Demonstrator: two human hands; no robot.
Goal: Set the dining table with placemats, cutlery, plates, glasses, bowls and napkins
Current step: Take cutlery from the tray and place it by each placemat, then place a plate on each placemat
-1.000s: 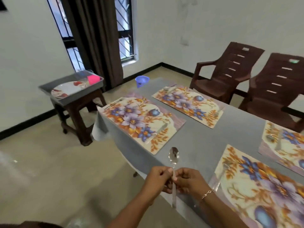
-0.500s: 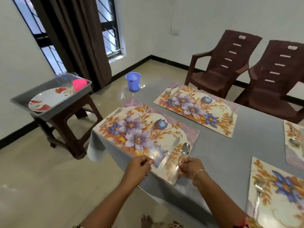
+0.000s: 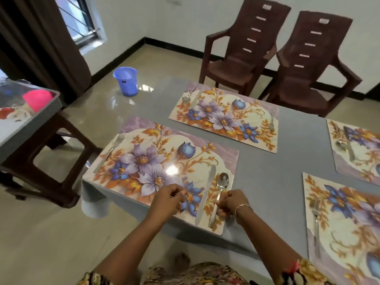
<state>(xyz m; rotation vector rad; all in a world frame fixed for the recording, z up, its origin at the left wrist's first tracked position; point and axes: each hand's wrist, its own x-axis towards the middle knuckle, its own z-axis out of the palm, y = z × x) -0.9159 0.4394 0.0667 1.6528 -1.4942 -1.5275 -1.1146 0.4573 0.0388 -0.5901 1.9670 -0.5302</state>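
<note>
Two brown chairs (image 3: 244,64) side by side; a blue jug (image 3: 125,81), perhaps a bucket, on the floor (image 3: 41,233)

walls (image 3: 164,17) white | floor (image 3: 51,233) glossy beige | two brown chairs (image 3: 242,58) | dark curtain (image 3: 41,38), barred window (image 3: 80,19) | stool (image 3: 41,151), possibly plastic

Placemat (image 3: 160,161): floral, rectangular, laid flat at the counter's (image 3: 267,182) near corner.
Fork (image 3: 112,149): laid along the mat's left edge, tines pointed away.
Knife (image 3: 205,192): laid near the right edge, tip pointed away.
Spoon (image 3: 223,181): set just right of the knife, parallel, bowl up.
</note>
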